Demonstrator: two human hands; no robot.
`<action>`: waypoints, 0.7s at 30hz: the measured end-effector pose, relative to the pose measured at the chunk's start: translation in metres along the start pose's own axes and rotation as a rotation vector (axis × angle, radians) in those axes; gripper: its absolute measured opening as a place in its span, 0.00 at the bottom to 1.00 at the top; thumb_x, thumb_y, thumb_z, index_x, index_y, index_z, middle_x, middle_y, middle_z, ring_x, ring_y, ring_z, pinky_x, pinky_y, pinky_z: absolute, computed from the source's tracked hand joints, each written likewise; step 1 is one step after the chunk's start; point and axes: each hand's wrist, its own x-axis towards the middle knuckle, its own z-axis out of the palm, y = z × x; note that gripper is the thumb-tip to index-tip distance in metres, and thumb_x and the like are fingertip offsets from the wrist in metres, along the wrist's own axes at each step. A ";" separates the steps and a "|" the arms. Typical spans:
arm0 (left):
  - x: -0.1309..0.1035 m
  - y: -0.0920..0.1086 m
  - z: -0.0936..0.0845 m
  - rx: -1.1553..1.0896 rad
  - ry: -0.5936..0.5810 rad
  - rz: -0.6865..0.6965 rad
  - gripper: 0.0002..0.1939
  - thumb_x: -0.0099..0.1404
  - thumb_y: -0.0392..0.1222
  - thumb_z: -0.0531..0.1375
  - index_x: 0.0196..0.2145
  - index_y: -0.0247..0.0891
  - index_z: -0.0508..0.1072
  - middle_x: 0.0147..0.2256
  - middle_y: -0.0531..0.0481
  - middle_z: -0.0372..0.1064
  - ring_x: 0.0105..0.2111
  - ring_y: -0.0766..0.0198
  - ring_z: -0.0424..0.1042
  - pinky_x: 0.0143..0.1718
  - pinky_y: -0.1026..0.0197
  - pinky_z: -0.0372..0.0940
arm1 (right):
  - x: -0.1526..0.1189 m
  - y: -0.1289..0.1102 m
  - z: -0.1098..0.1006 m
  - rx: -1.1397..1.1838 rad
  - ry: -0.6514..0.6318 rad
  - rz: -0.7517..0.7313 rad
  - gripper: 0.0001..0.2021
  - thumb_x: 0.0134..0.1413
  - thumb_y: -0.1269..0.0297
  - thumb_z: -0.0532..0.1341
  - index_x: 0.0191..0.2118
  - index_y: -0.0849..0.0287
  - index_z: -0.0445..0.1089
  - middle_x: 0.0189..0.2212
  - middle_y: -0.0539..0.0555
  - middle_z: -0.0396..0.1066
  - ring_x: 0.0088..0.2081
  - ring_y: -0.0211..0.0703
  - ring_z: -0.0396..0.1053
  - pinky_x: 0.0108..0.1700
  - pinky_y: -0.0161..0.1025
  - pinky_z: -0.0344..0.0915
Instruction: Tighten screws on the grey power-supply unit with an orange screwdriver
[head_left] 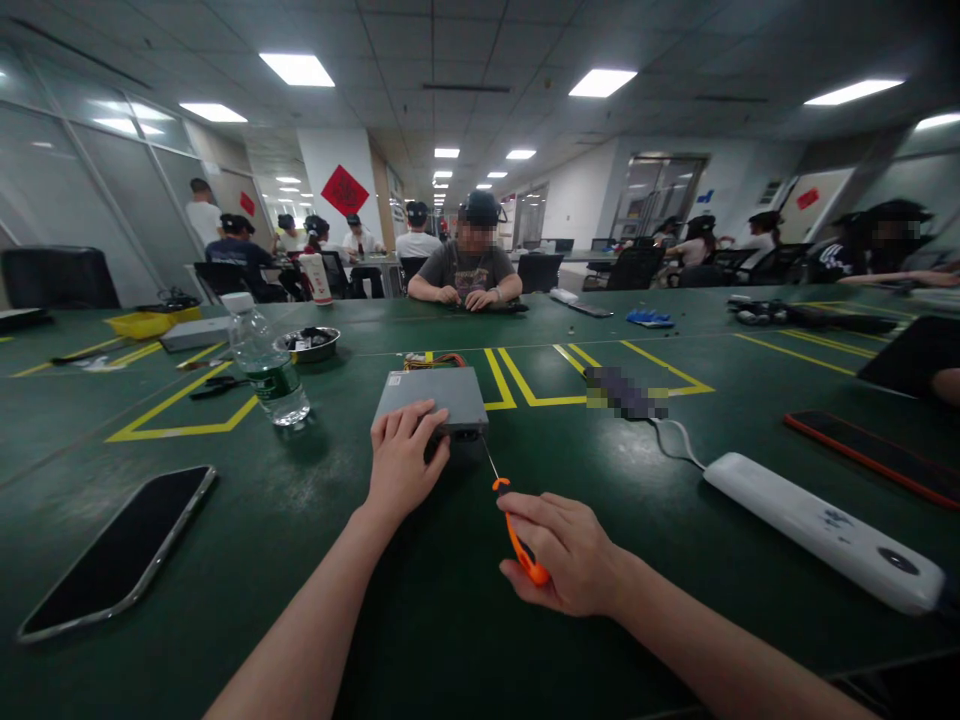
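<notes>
Steadying grey metal box (459,393) with left hand (407,458), aiming orange-handled screwdriver (523,548) with right hand (574,556)

Clock centred on grey metal box, 12 o'clock away from wearer. Resting on green table (330,620), wires (441,362) bunched at box's 12 o'clock edge. Left hand: partly open, fingers spread flat on top from 7 o'clock, thumb down by near face, not wrapped round. Right hand: closed round handle at 5 o'clock, shaft slanting up to near right corner of box; can't tell whether tip is touching. Around, on same table: clear bottle (276,375) upright, 9 to 10 o'clock; metal bowl (313,347) with dark bits inside, 10 o'clock, just beyond bottle; black-screened phone (116,555) flat, 8 o'clock; pixelated object (626,392) at 3 o'clock, joined by white cable (684,440) to long white device (821,530), 4 o'clock; orange-edged phone (874,458) between 3 and 4, well apart. Yellow tape (525,385) just beside box, 2 to 3 o'clock. Seated across table near 12 to 1 o'clock: person (469,270) in dark cap, both hands low over small dark item, too small to name
</notes>
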 end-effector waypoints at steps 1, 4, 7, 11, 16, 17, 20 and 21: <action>0.000 0.000 0.000 0.001 -0.002 0.000 0.15 0.61 0.41 0.55 0.47 0.47 0.66 0.50 0.49 0.65 0.51 0.55 0.60 0.50 0.49 0.51 | 0.000 0.000 -0.001 -0.017 -0.003 0.000 0.07 0.59 0.65 0.51 0.38 0.63 0.62 0.34 0.63 0.71 0.32 0.42 0.70 0.28 0.35 0.66; 0.000 0.000 0.000 0.006 -0.007 0.000 0.15 0.61 0.42 0.55 0.46 0.47 0.66 0.50 0.49 0.65 0.51 0.55 0.60 0.50 0.50 0.50 | 0.001 -0.002 -0.005 -0.074 -0.044 -0.030 0.05 0.58 0.67 0.55 0.39 0.62 0.63 0.37 0.65 0.70 0.30 0.41 0.69 0.29 0.35 0.66; 0.000 0.000 -0.001 0.017 -0.010 0.003 0.15 0.61 0.42 0.54 0.47 0.47 0.66 0.51 0.49 0.64 0.51 0.55 0.60 0.50 0.50 0.50 | 0.001 -0.004 -0.006 -0.086 -0.066 -0.037 0.08 0.59 0.63 0.55 0.37 0.63 0.64 0.38 0.66 0.69 0.33 0.43 0.70 0.32 0.37 0.68; 0.000 0.000 -0.001 0.021 -0.011 -0.001 0.15 0.61 0.42 0.55 0.47 0.47 0.66 0.51 0.49 0.64 0.51 0.54 0.60 0.50 0.50 0.50 | -0.005 -0.004 0.000 -0.119 -0.079 -0.014 0.07 0.58 0.71 0.50 0.39 0.62 0.63 0.39 0.65 0.68 0.35 0.43 0.69 0.35 0.39 0.68; 0.000 0.001 -0.001 0.012 -0.009 -0.002 0.15 0.61 0.42 0.54 0.47 0.47 0.66 0.51 0.49 0.64 0.51 0.55 0.60 0.50 0.50 0.50 | -0.018 0.000 0.009 -0.239 -0.100 0.016 0.09 0.56 0.73 0.54 0.43 0.58 0.63 0.42 0.63 0.67 0.35 0.41 0.69 0.29 0.34 0.65; 0.000 0.001 0.000 0.012 -0.007 -0.003 0.15 0.61 0.42 0.54 0.47 0.47 0.66 0.51 0.49 0.64 0.51 0.55 0.60 0.50 0.50 0.50 | -0.018 0.001 0.009 -0.264 -0.091 0.010 0.09 0.55 0.72 0.56 0.43 0.57 0.63 0.43 0.63 0.67 0.34 0.40 0.69 0.28 0.34 0.64; 0.000 0.001 0.000 0.013 -0.001 -0.003 0.15 0.61 0.42 0.54 0.47 0.47 0.66 0.51 0.49 0.64 0.51 0.55 0.60 0.51 0.49 0.50 | -0.013 0.003 0.005 -0.298 -0.030 -0.030 0.08 0.54 0.71 0.60 0.40 0.58 0.64 0.42 0.64 0.69 0.28 0.35 0.68 0.26 0.32 0.62; 0.000 0.001 0.000 0.012 -0.002 -0.002 0.15 0.61 0.42 0.55 0.47 0.47 0.66 0.51 0.49 0.64 0.51 0.55 0.60 0.51 0.49 0.50 | -0.011 0.003 0.003 -0.294 -0.007 -0.043 0.07 0.53 0.70 0.61 0.39 0.59 0.64 0.41 0.64 0.70 0.26 0.34 0.67 0.25 0.32 0.61</action>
